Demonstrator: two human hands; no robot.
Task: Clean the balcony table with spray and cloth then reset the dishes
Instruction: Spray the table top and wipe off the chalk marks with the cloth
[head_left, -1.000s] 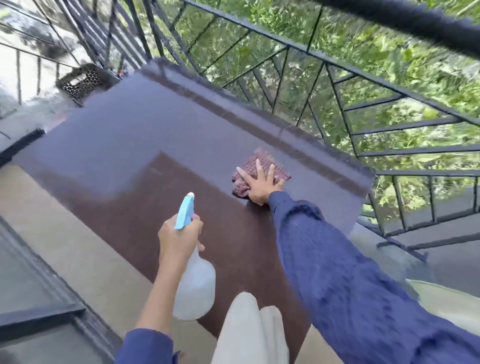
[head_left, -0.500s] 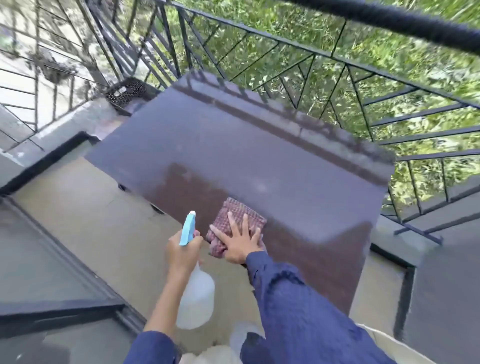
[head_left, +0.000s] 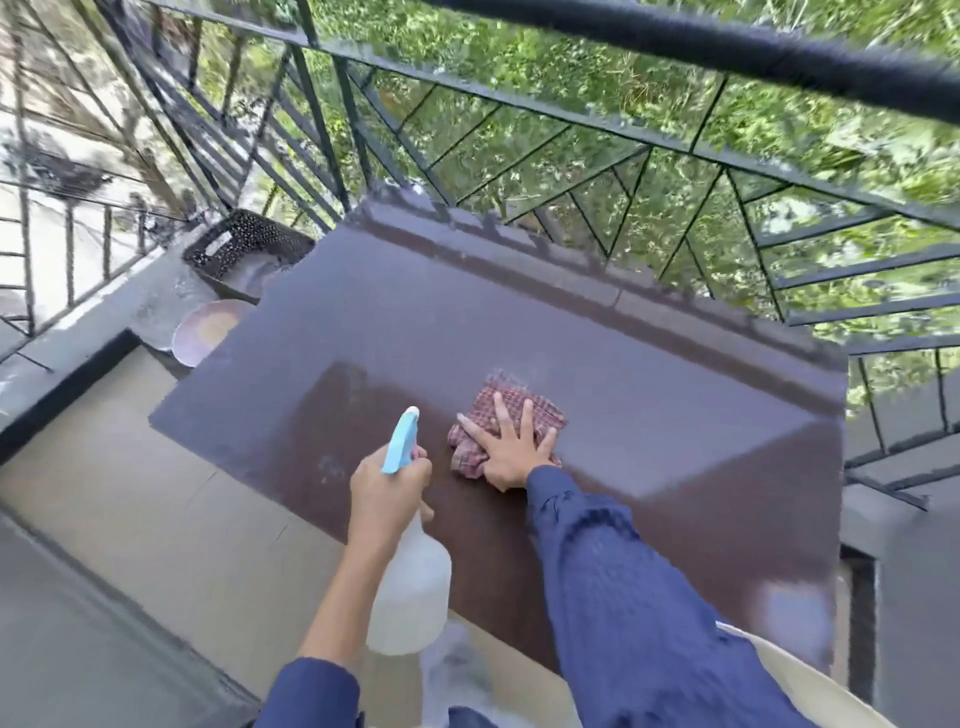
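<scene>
Cloth (head_left: 506, 421) now mid-table, spray nozzle (head_left: 402, 439) forward.

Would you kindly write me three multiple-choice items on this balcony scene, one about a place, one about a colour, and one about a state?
1. Where is the plate?
A. In the middle of the table
B. Off the table's far left corner, beside the basket
C. Under the cloth

2. What colour is the spray bottle's head?
A. Light blue
B. Red
C. Black

3. How is the right hand placed?
A. Raised clear of the table
B. Gripping the railing
C. Flat on the cloth, fingers spread

Answers:
1. B: the plate lies past the table edge, next to the dark basket.
2. A: the head of the spray bottle in the left hand is light blue.
3. C: the palm presses the checked cloth onto the tabletop.
</scene>
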